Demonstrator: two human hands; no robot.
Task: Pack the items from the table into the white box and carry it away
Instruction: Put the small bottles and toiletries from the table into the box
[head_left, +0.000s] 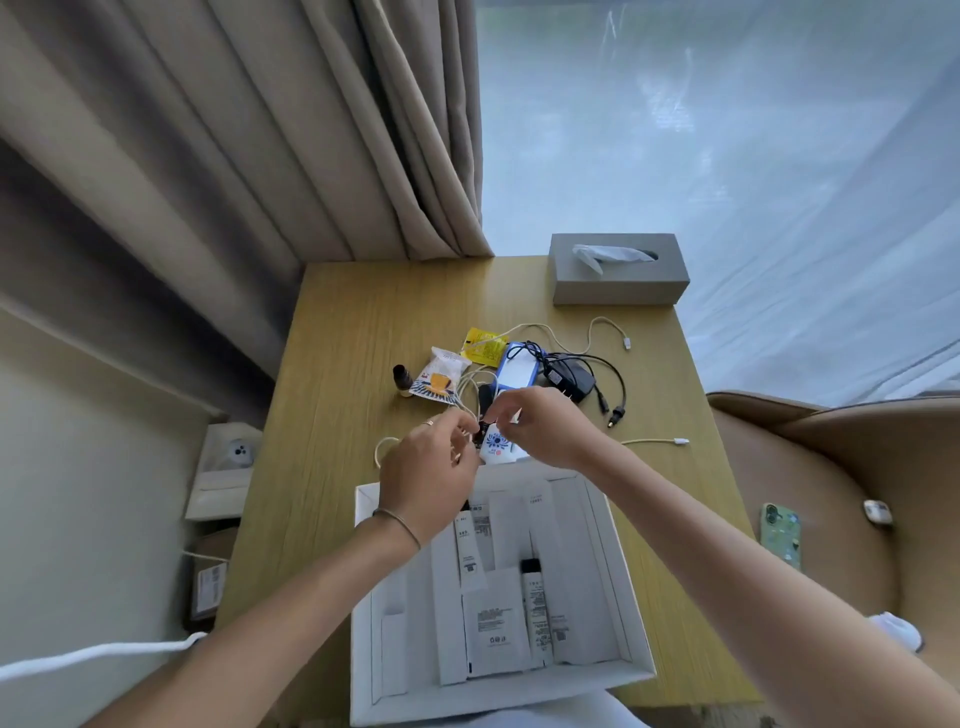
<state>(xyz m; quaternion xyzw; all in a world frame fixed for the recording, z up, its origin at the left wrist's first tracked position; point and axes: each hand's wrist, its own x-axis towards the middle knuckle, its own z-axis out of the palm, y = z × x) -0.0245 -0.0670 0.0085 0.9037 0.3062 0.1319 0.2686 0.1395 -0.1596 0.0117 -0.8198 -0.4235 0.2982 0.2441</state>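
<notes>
Both hands meet just beyond the far rim of the white box (621, 525). The left hand (428, 467) pinches a thin white cable (470, 387); the right hand (545, 426) pinches a small white packet with a blue print (496, 444). The person would best free the cable from the packet first, then lower each into the box beside the tubes (535, 613), leaving the counter (363, 322) pile beyond the box for afterwards.

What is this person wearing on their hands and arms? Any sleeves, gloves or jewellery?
No gloves and no sleeves: both forearms are bare as far as the picture shows. The left hand has a thin ring on one finger, and a slim metal bangle circles the left wrist. The right hand shows no ring, watch or band from this view.
</notes>
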